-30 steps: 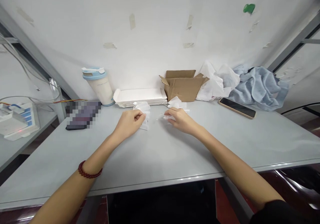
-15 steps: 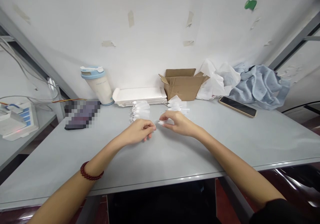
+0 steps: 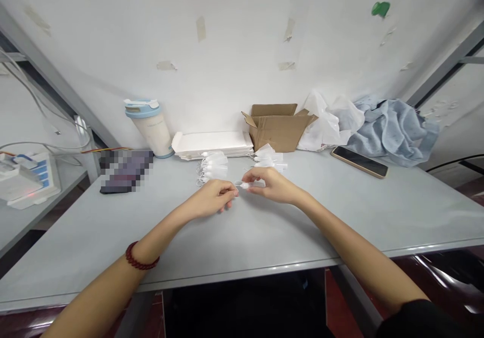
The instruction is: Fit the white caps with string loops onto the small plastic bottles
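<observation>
My left hand (image 3: pixel 212 199) and my right hand (image 3: pixel 270 184) meet above the middle of the grey table (image 3: pixel 264 227). Both pinch a small clear plastic piece with a white tip (image 3: pixel 242 185) held between their fingertips. Just behind the hands lie two small heaps of similar clear pieces, one on the left (image 3: pixel 212 166) and one on the right (image 3: pixel 270 157). A red bead bracelet sits on my left wrist.
Along the wall stand a blue-lidded cup (image 3: pixel 150 126), a stack of flat white boxes (image 3: pixel 212 144), an open cardboard box (image 3: pixel 278 126), a white plastic bag (image 3: pixel 325 121) and a blue cloth (image 3: pixel 393 129). A phone (image 3: pixel 359 161) lies at right. A white device (image 3: pixel 26 179) sits far left.
My left hand left the left heap and came toward me; my right hand came in from the right heap. The two now meet on one small piece.
</observation>
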{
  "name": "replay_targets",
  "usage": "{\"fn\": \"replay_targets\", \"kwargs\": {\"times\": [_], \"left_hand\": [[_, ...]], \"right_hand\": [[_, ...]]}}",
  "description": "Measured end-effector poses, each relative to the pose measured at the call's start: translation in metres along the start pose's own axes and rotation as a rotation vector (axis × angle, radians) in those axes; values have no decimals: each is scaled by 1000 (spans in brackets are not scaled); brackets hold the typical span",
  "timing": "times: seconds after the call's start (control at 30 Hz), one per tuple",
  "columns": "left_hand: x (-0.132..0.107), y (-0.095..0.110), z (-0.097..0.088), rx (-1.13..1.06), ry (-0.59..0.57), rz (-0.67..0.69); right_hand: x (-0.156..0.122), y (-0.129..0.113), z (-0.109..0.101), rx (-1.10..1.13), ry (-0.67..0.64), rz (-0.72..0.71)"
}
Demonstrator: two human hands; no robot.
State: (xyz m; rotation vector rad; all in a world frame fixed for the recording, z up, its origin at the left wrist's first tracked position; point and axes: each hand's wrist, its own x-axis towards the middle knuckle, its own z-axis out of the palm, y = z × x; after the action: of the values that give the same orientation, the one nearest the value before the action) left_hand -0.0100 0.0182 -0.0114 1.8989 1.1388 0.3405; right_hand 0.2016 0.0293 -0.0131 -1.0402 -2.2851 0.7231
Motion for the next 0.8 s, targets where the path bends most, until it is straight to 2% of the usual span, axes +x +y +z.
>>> {"fn": "replay_targets", "kwargs": {"times": [0.3,0.8], "left_hand": [[2,-2,0,-19,34,37],[3,-2,-1,-15,53,14]], "right_hand": [[0,1,-1,31,21,-7],[-1,2,-2,-27,17,-27]]}}
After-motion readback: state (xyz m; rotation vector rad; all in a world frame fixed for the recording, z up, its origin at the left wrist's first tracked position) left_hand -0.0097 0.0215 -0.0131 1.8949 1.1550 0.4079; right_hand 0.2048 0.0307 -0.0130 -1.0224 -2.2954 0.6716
